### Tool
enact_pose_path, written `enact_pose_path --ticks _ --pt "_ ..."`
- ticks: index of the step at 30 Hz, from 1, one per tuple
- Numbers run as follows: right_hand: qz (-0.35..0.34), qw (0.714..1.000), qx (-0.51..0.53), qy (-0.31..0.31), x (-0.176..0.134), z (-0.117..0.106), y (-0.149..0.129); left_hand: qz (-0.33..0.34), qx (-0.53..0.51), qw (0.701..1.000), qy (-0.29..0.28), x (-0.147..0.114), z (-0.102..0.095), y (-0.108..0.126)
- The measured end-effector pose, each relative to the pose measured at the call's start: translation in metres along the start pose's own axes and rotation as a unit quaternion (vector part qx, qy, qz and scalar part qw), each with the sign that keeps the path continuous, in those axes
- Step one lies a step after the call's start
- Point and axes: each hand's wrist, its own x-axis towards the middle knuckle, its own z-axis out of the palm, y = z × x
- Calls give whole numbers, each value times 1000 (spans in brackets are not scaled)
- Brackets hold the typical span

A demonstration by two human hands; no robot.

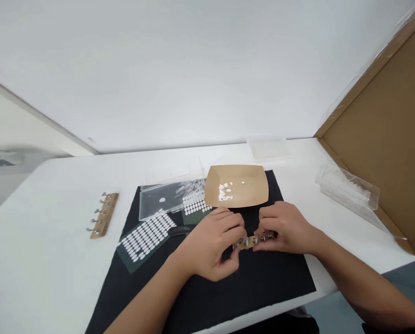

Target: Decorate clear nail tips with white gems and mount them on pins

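Over the black mat (207,304) I hold a short wooden strip (251,241) with a row of small metal fittings along it. My right hand (286,228) is closed round the strip's right end, thumb below and fingers above. My left hand (214,241) pinches at the left end; whether its fingertips also hold something tiny is hidden. Just beyond my hands stands a brown paper tray (252,197) with small white pieces (224,191) in its left part.
A similar wooden strip with metal fittings (105,215) lies at left. Left on the mat are a sheet of white oval stickers (148,236), another partly covered sheet (195,206), a black-handled tool (181,230) and a clear tray (152,199). A clear box (346,185) stands right, near cardboard (385,139).
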Motion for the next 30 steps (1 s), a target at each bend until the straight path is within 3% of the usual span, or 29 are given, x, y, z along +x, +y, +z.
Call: enact_pose_path --ticks 30 --pt "30 999 30 -14 1 2 -3 11 8 999 -31 -1 8 3"
